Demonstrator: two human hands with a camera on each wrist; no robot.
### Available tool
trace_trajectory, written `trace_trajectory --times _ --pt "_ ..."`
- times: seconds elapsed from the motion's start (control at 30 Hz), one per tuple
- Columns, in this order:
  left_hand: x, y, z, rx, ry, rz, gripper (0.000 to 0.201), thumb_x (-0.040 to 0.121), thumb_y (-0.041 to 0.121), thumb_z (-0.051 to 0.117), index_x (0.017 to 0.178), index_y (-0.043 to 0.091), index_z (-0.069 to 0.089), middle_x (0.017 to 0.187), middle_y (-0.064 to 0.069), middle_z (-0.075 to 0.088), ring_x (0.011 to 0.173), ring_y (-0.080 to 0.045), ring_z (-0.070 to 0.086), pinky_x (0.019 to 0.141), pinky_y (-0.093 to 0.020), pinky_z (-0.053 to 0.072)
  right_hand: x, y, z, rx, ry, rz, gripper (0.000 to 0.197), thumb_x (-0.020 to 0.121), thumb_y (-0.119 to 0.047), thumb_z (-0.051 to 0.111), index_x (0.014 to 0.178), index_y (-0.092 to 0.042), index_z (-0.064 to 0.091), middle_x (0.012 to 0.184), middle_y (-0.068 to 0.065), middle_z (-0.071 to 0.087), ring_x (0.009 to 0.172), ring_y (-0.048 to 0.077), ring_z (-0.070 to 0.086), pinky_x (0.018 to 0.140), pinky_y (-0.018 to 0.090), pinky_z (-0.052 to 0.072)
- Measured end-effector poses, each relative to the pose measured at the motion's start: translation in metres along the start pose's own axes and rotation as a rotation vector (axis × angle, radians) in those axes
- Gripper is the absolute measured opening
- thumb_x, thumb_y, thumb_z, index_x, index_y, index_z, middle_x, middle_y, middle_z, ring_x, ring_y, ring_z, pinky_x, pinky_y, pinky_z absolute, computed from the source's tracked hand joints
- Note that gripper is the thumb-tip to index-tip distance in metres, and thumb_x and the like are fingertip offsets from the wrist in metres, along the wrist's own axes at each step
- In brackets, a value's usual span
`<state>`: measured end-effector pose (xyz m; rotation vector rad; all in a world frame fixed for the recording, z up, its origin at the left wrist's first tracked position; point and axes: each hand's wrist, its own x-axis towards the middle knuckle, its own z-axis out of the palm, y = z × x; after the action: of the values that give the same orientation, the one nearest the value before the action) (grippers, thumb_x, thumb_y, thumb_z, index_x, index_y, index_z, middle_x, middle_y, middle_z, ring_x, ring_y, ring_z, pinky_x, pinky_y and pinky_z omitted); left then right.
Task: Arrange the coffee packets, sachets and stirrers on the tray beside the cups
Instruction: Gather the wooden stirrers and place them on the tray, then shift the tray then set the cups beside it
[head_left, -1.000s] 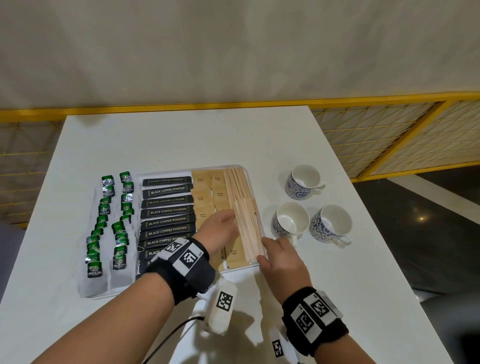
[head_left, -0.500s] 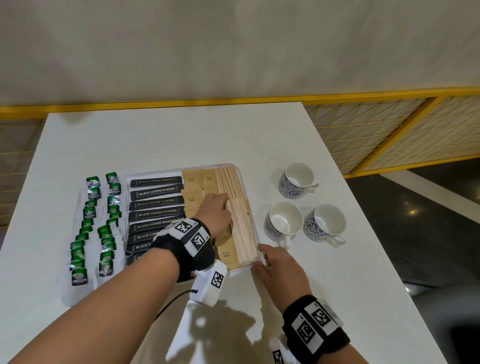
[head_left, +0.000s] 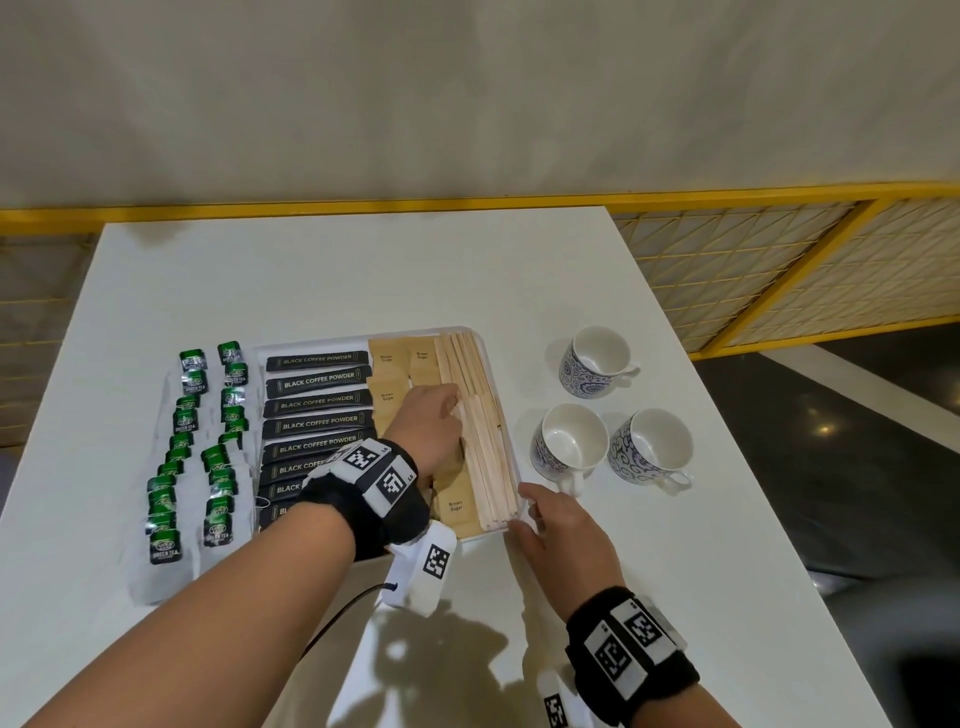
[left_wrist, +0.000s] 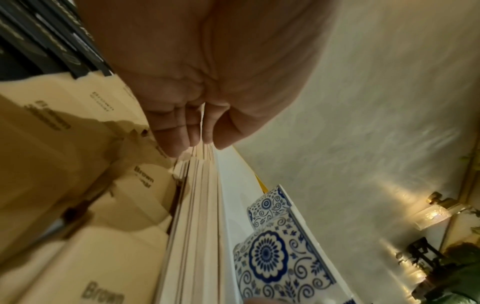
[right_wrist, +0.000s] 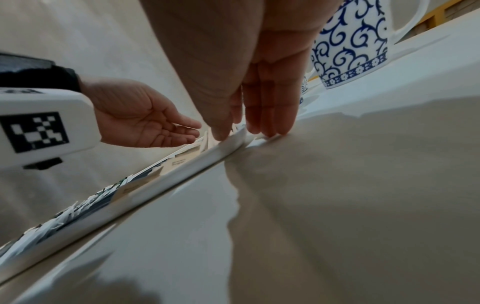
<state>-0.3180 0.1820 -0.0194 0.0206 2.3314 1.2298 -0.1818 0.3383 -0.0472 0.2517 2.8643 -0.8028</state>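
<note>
White tray (head_left: 498, 366) sat on white table (head_left: 322, 280). Tray held a column of black coffee packets (head_left: 318, 400), brown sugar sachets (head_left: 387, 358) beside them, and wooden stirrers (head_left: 485, 447) along the right edge. Left hand (head_left: 428, 423) lay over the sachets, fingertips at the stirrers' left side; contact could not be confirmed. Right hand (head_left: 558, 525) rested with straight fingers at the tray's near right corner. Three blue-patterned cups (head_left: 571, 447) stood right of the tray, apart from it. Two columns of green tea bags (head_left: 208, 452) lay left of the tray.
</note>
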Motion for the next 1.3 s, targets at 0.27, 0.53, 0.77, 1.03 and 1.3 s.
trace_trajectory --times 0.27,0.53,0.77,1.03,1.3 --pt "-0.066 -0.032 -0.042 -0.143 0.139 0.006 0.021 0.096 0.011 0.046 0.108 0.022 0.06 0.095 0.012 0.061 0.083 -0.003 0.058 0.072 -0.017 0.044 -0.018 0.018 -0.005 0.112 -0.018 0.099 0.038 0.09 -0.025 0.056 0.127 -0.025 0.054 0.095 -0.012 0.059 0.086 0.006 0.055 0.082 0.023 0.044" --pt "-0.154 -0.109 -0.059 -0.268 0.312 -0.199 0.022 0.092 0.006 0.051 0.087 0.022 0.065 0.083 0.001 0.063 0.075 -0.017 0.055 0.07 -0.029 0.043 -0.029 0.027 -0.007 0.047 -0.096 0.045 0.027 0.09 -0.023 0.058 0.116 -0.025 0.062 0.09 -0.01 0.062 0.083 0.009 0.058 0.08 0.022 0.044" --pt "-0.232 -0.137 -0.042 -0.4 0.501 -0.38 0.018 0.092 -0.001 0.046 0.096 0.007 0.062 0.078 -0.002 0.06 0.067 -0.013 0.053 0.053 -0.017 0.042 -0.035 0.038 -0.017 0.002 -0.203 -0.055 0.016 0.089 -0.021 0.059 0.102 -0.031 0.063 0.097 -0.007 0.066 0.087 0.01 0.059 0.083 0.022 0.044" --pt "-0.271 -0.155 -0.023 -0.566 0.616 -0.49 0.021 0.09 -0.001 0.054 0.11 -0.003 0.059 0.073 -0.01 0.057 0.064 -0.022 0.049 0.063 -0.029 0.043 -0.043 0.047 -0.02 0.076 -0.225 -0.046 0.02 0.089 -0.017 0.059 0.107 -0.024 0.063 0.091 -0.002 0.064 0.086 0.015 0.056 0.081 0.022 0.039" --pt "-0.247 -0.17 -0.045 -0.819 0.657 -0.51 0.028 0.092 -0.002 0.051 0.121 0.0 0.053 0.08 -0.018 0.056 0.062 -0.021 0.049 0.052 -0.024 0.049 -0.03 0.041 -0.01 0.348 -0.104 0.162 0.024 0.091 -0.015 0.052 0.112 -0.015 0.064 0.09 0.01 0.069 0.077 0.023 0.061 0.072 0.025 0.044"
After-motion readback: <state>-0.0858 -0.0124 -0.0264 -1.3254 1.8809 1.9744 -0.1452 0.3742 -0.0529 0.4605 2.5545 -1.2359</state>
